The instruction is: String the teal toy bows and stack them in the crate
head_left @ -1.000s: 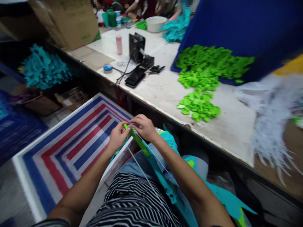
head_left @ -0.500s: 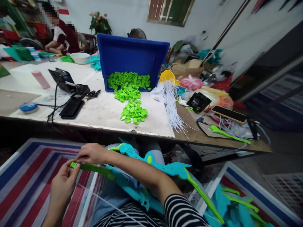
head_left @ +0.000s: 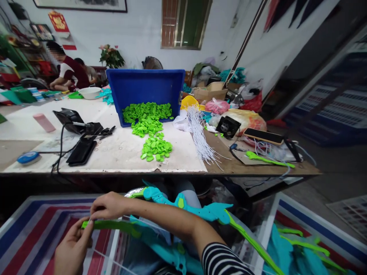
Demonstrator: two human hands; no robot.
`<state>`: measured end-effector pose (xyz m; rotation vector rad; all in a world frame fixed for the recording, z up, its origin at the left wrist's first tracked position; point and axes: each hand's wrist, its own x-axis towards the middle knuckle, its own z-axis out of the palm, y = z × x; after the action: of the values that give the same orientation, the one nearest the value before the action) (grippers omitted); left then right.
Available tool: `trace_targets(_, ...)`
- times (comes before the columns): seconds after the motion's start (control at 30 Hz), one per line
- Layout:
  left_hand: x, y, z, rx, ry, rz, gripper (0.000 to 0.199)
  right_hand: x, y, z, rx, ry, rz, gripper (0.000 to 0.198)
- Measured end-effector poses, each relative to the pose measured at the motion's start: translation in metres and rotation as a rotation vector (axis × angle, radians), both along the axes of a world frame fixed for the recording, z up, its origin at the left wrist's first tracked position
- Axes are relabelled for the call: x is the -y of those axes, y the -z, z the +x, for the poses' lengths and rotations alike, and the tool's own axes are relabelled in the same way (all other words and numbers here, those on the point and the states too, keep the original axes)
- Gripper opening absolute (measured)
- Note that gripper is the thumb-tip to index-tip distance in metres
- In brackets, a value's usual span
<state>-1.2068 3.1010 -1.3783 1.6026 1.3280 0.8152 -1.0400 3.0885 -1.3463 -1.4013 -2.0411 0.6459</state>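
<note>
A turquoise toy bow with a green limb (head_left: pixel 114 225) lies over my lap, its limb end pointing left. My left hand (head_left: pixel 71 246) is closed around the tip of that green limb. Fingers of my right hand (head_left: pixel 107 206) pinch a thin white string (head_left: pixel 114 261) right at the tip; the exact fit there is too small to make out. My right forearm crosses over a second turquoise-and-green toy bow (head_left: pixel 197 208), which rests across my knees, partly hidden by the arm.
On the table (head_left: pixel 114 158), a tipped blue bin (head_left: pixel 146 86) spills green plastic pieces (head_left: pixel 156 149). White strings (head_left: pixel 199 133) hang near the table's edge. Striped-lined crates stand left (head_left: pixel 51 217) and right (head_left: pixel 321 233), the right one holding bow parts. A person (head_left: pixel 70 72) sits far left.
The camera view has tilted up and shifted, so the table and bin sit lower in the picture. Both hands stay together at the green limb's tip, with fingers slightly rearranged.
</note>
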Motion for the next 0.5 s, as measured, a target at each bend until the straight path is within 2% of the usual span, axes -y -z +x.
trace_targets(0.07,-0.003,0.001,-0.001,-0.087,0.014,0.033,0.056,0.0,0.002,0.0,0.012,0.026,-0.023,0.008)
trace_targets(0.13,-0.004,0.005,0.001,-0.049,0.009,0.115,0.049,-0.005,0.001,0.008,0.027,0.119,-0.01,0.008)
trace_targets(0.23,-0.001,0.012,0.005,0.118,0.04,0.183,0.039,-0.019,-0.013,0.035,-0.048,0.494,0.016,0.008)
trace_targets(0.3,0.0,0.011,0.008,0.124,0.099,0.169,0.035,-0.027,-0.027,0.052,-0.112,0.767,0.042,0.012)
trace_targets(0.33,-0.002,0.009,0.01,0.114,0.136,0.125,0.034,-0.028,-0.032,0.054,-0.135,0.856,0.054,0.015)
trace_targets(0.4,-0.007,0.0,0.015,0.155,0.189,-0.058,0.038,-0.023,-0.035,0.044,-0.164,0.849,0.127,0.018)
trace_targets(0.43,-0.011,-0.005,0.018,0.211,0.198,-0.168,0.041,-0.017,-0.031,0.031,-0.167,0.788,0.186,0.015)
trace_targets(0.5,-0.019,-0.018,0.023,0.339,0.15,-0.334,0.045,-0.001,-0.014,-0.003,-0.128,0.561,0.402,0.011)
